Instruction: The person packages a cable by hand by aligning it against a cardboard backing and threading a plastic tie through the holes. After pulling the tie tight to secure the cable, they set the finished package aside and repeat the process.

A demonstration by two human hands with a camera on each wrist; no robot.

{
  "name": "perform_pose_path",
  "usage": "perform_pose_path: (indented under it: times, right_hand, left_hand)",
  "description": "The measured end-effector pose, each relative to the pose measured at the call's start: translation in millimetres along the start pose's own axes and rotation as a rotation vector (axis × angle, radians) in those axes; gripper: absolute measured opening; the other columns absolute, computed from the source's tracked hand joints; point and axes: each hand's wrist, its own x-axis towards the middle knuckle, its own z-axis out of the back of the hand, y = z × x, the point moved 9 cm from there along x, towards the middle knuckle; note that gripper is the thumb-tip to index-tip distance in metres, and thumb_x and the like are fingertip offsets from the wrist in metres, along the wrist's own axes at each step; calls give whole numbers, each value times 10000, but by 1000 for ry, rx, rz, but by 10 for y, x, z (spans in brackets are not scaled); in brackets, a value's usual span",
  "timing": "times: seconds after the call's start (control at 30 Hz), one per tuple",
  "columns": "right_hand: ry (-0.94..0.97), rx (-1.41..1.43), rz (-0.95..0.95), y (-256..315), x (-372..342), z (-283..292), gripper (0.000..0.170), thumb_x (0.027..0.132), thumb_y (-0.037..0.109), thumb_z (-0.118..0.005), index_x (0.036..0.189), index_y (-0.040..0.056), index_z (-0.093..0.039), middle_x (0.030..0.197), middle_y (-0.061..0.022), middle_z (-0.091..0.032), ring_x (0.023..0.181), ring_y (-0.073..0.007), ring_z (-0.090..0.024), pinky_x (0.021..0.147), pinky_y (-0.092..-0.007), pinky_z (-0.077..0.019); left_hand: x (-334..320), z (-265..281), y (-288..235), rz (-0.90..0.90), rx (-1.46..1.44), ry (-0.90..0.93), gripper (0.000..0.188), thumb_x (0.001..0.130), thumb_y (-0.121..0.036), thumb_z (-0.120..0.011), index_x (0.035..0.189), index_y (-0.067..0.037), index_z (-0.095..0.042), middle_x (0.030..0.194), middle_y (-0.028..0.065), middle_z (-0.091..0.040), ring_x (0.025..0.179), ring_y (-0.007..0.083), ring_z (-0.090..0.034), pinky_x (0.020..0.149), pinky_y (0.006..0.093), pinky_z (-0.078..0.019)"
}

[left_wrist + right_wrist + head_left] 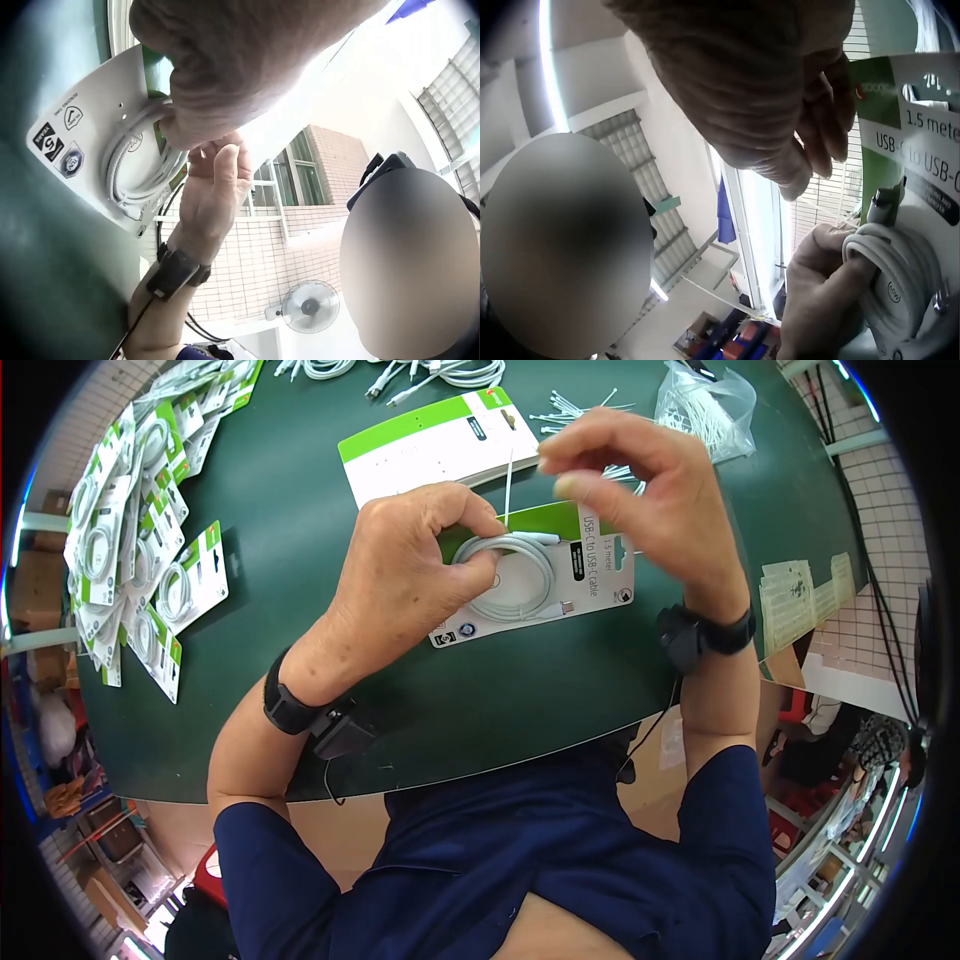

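A coiled white cable point(545, 575) lies against a white and green card point(600, 595) printed "USB-C to USB-C cable". My left hand point(415, 555) grips the left side of the coil, thumb and index finger curled round it. From the top of the coil a thin white cable tie point(509, 485) sticks up beside the left fingertips. My right hand point(665, 500) is raised over the card's upper right, its thumb and fingers bent but apart, with nothing between them. In the right wrist view, the coil's metal connector point(883, 201) shows near the left hand point(821, 289).
Carded cables point(100, 550) are heaped along the table's left side. Behind the hands lies a stack of flat cards point(420, 450), with loose cable ties point(565, 410) and a bag of ties point(705, 410) to its right. More coiled cables point(470, 372) lie at the far edge.
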Motion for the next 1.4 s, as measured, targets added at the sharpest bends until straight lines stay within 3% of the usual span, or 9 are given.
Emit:
perform_pose_path:
  times: [0.03,0.13,0.27,0.67,0.93,1.4]
  right_hand:
    - [10,-1,-1,46,-4,-66,190,943,80,-743,1111,-4,-720,1001,-56,-758,894,-152,-705,814,-285,-562]
    - [63,-397,198,296,-42,-364,177,899,46,-767,1063,-4,-725,972,-98,-744,864,-236,-716,792,-326,-569]
    - [27,-334,138,149,-56,-394,145,884,47,-775,1020,16,-732,941,-113,-720,839,-272,-707,755,-350,-567]
    - [-98,-471,252,149,-67,-471,116,891,39,-780,930,26,-672,849,-76,-720,734,-260,-707,643,-339,-557]
    - [-175,-497,308,201,-78,-505,109,931,59,-764,969,48,-663,867,-71,-728,716,-259,-715,628,-345,-560]
    - [-184,-388,198,100,-63,-469,102,921,39,-776,996,29,-707,867,-78,-724,704,-235,-707,629,-325,-554]
  left_hand:
    - [-6,-26,77,75,-49,11,148,765,7,-729,912,7,-735,846,109,-755,736,182,-710,689,318,-571]
    - [-15,-33,106,103,-27,-2,139,766,-1,-726,904,6,-736,819,108,-748,710,164,-688,677,312,-560]
    - [-19,-38,112,102,10,4,141,770,-8,-721,910,8,-735,797,105,-737,677,151,-659,657,311,-547]
    - [-39,-85,155,139,-9,42,161,785,-10,-710,944,9,-726,778,101,-721,659,140,-644,621,313,-537]
    - [-75,-139,184,148,-29,39,163,783,1,-705,944,8,-723,802,97,-729,691,157,-659,660,323,-547]
    - [-86,-182,243,195,-78,89,164,763,11,-697,926,10,-712,808,85,-718,717,135,-633,671,314,-533]
